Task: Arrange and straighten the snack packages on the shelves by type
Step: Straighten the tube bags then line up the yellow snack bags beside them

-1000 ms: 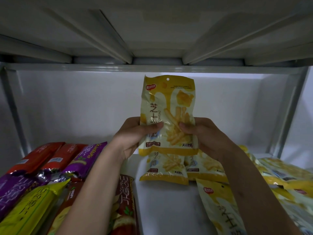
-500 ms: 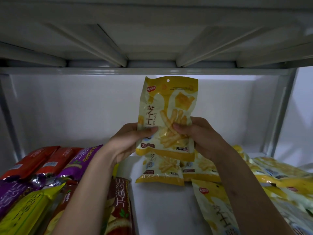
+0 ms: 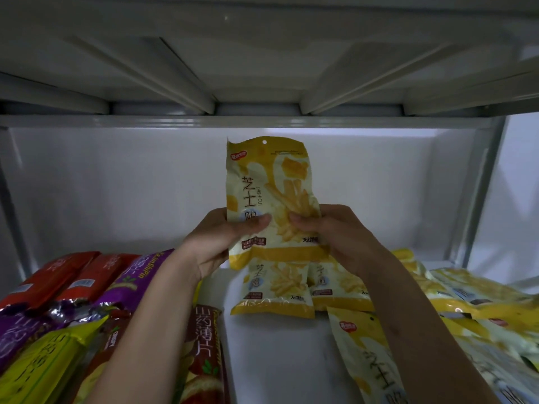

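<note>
I hold a yellow cheese-stick snack bag [image 3: 271,182] upright above the middle of the white shelf [image 3: 271,360]. My left hand [image 3: 215,243] grips its lower left edge, thumb across the front. My right hand [image 3: 338,237] grips the lower right edge the same way. Below the held bag, two matching yellow bags [image 3: 274,290] lie flat side by side near the back. Another yellow bag [image 3: 370,360] lies in front, partly under my right forearm.
Long red packs [image 3: 58,278], purple packs [image 3: 137,275], a yellow-green pack [image 3: 38,368] and a dark red chip pack [image 3: 204,354] fill the left side. A loose heap of yellow bags [image 3: 481,310] covers the right. The upper shelf's underside [image 3: 262,68] hangs close overhead.
The held bag has turned a little, its top now leaning left, with both hands staying on its lower part. The view has shifted slightly.
</note>
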The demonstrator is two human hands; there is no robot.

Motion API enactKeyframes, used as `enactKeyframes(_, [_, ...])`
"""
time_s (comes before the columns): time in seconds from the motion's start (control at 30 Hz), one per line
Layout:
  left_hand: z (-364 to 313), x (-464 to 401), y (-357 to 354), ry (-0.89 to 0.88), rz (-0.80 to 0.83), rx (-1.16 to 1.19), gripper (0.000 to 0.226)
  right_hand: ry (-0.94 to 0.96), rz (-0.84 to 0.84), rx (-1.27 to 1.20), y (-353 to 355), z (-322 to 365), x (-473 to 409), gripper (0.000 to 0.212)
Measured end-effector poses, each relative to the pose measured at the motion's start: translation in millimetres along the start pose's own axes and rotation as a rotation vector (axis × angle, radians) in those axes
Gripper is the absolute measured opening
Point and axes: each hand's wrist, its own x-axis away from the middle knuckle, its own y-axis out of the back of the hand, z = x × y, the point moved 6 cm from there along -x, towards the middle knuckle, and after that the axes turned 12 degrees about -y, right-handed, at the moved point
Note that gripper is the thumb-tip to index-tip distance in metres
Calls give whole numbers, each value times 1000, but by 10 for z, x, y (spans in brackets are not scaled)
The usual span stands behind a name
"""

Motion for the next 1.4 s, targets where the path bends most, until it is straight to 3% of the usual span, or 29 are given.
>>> enactKeyframes(0.27, [-7, 14, -91, 10, 42, -36, 53, 34, -101, 26, 48, 6, -43, 14])
enactKeyframes(0.4, [29, -22, -26, 16, -26, -6, 44, 24, -2, 23, 10, 32, -11, 24])
enactKeyframes(0.53, [51, -3, -54, 64, 30, 20, 32, 7, 19, 88, -18, 2, -25, 29])
enactKeyframes(0.67, [50, 27, -123, 67, 65, 15, 34, 21, -19, 51, 8, -15, -34, 23])
enactKeyframes(0.77, [41, 25, -146, 62, 66, 51, 37, 16, 7, 0, 15, 8, -14, 33])
enactKeyframes(1.07, [-25, 28, -166, 22, -35, 84, 40, -52, 47, -93, -32, -14, -8, 38])
enactKeyframes(1.4, [-40, -1, -135, 13, -80, 89, 48, -9, -6, -25, -13, 1, 5, 23])
